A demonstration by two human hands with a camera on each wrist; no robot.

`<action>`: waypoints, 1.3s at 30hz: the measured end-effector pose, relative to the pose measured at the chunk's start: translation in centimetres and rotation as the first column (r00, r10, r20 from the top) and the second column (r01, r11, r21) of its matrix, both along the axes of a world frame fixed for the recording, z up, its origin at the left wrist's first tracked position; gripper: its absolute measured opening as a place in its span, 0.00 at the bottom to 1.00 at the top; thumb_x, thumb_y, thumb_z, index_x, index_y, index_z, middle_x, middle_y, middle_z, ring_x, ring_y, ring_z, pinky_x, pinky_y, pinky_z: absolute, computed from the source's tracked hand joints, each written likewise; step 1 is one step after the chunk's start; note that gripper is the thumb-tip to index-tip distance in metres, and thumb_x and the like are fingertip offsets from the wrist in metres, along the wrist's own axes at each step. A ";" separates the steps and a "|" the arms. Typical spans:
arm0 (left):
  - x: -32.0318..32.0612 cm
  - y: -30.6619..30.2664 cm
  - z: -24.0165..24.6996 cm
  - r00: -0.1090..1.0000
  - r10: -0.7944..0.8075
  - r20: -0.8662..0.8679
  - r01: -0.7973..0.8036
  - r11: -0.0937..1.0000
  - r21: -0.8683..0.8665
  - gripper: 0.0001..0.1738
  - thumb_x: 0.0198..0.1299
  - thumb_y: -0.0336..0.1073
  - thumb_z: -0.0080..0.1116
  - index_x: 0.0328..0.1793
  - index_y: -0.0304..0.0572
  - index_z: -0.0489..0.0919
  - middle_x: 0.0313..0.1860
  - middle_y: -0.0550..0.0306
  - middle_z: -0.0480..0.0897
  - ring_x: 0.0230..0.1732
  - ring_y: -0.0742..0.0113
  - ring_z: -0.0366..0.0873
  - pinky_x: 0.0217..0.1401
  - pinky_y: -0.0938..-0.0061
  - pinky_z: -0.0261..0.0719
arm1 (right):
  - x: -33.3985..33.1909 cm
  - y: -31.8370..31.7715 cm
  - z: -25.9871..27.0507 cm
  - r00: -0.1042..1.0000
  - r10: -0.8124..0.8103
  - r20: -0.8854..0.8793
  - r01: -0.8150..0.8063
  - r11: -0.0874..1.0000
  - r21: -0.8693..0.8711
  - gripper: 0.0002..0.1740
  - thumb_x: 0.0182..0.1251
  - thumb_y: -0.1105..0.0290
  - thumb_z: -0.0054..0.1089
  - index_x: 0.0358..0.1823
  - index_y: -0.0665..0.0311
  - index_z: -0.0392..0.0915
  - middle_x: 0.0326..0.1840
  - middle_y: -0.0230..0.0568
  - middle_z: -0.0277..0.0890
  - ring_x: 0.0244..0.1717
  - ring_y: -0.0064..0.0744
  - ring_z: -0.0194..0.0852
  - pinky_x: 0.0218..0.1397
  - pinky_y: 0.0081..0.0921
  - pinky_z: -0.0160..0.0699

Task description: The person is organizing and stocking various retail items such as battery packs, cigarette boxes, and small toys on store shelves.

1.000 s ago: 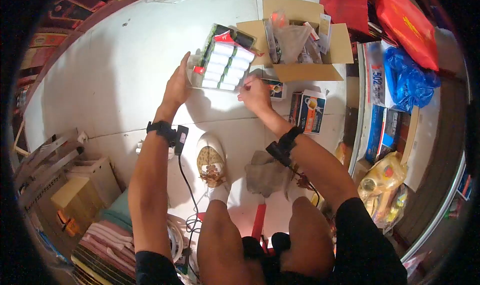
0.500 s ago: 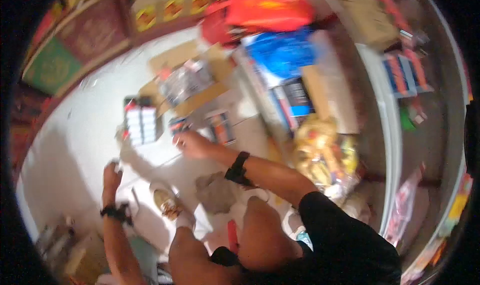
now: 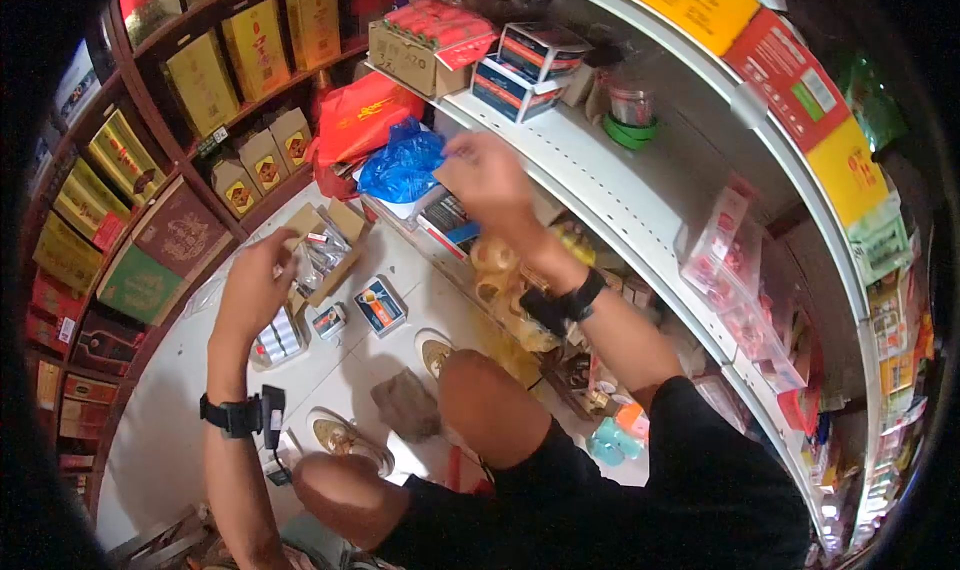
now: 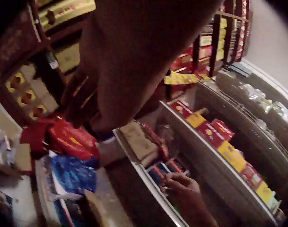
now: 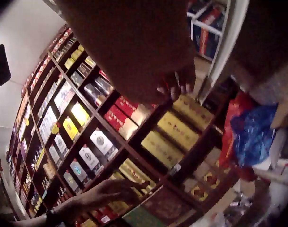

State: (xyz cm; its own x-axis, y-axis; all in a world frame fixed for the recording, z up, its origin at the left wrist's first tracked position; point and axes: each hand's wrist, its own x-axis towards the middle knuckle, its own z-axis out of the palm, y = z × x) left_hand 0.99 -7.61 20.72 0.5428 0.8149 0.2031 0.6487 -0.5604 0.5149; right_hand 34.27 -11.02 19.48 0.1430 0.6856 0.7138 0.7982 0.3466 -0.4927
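My right hand (image 3: pixel 490 185) is raised before the white shelf (image 3: pixel 600 185), fingers loosely bent with nothing seen in them. It is below two blue-and-orange boxes (image 3: pixel 515 92) stacked on that shelf; in the left wrist view the same hand (image 4: pixel 184 191) overlaps them. My left hand (image 3: pixel 255 285) hangs loosely curled over the floor, holding nothing visible. Below it, partly hidden, lies the pack of white rolls (image 3: pixel 282 338). Beside the pack stands an open cardboard box (image 3: pixel 347 222) filled with plastic-wrapped items. A small box (image 3: pixel 328 320) and a larger blue-and-orange box (image 3: pixel 380 307) lie on the tiles.
A blue plastic bag (image 3: pixel 400 165) and a red bag (image 3: pixel 365 120) lie at the shelf's far end. A carton (image 3: pixel 402 62) topped with red packs sits on the shelf. Dark wooden shelving (image 3: pixel 150 160) with gold boxes lines the left. A grey cloth (image 3: pixel 405 407) lies between the feet.
Both hands have let go of the pack of white rolls, which now rests on the floor. The view has swung right, and the right hand has risen toward the shelf.
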 end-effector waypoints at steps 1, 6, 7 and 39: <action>1.8 -1.3 1.6 0.998 -0.056 0.005 0.056 0.998 -0.015 0.17 0.60 0.29 0.56 0.56 0.35 0.79 0.37 0.39 0.85 0.42 0.42 0.84 0.48 0.57 0.79 | 1.8 -0.3 1.8 0.986 -0.155 -0.059 0.155 0.988 -0.008 0.16 0.59 0.68 0.68 0.45 0.68 0.78 0.43 0.51 0.79 0.45 0.44 0.78 0.51 0.37 0.76; 6.1 -6.1 3.5 0.961 -0.272 0.055 0.275 0.960 -0.053 0.16 0.60 0.30 0.57 0.54 0.35 0.79 0.36 0.40 0.85 0.40 0.42 0.83 0.47 0.56 0.79 | 11.5 2.0 4.4 0.876 -0.438 -0.203 0.457 0.888 0.056 0.33 0.46 0.57 0.79 0.47 0.72 0.74 0.45 0.59 0.77 0.51 0.54 0.75 0.58 0.43 0.72; 6.4 -6.9 3.4 0.944 -0.319 0.082 0.326 0.941 -0.090 0.16 0.59 0.30 0.57 0.54 0.35 0.79 0.36 0.40 0.84 0.40 0.42 0.83 0.46 0.56 0.79 | 12.2 2.4 5.1 0.875 -0.438 -0.206 0.458 0.887 0.058 0.33 0.46 0.57 0.79 0.47 0.72 0.74 0.45 0.59 0.77 0.51 0.54 0.75 0.58 0.43 0.72; 2.4 -9.7 1.0 0.964 -0.215 0.154 0.258 0.893 -0.368 0.14 0.62 0.26 0.56 0.54 0.37 0.81 0.34 0.45 0.84 0.35 0.54 0.85 0.43 0.66 0.81 | 16.1 8.7 5.6 0.933 -0.321 -0.166 0.247 0.902 -0.355 0.60 0.43 0.31 0.73 0.66 0.75 0.70 0.60 0.65 0.76 0.62 0.55 0.76 0.67 0.35 0.70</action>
State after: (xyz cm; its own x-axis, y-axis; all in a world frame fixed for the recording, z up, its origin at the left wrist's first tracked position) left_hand 3.41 -17.34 21.67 0.7219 0.6914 -0.0303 0.4509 -0.4367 0.7784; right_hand 50.37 -2.31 25.13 0.4908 0.7793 0.3897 0.7003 -0.0866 -0.7086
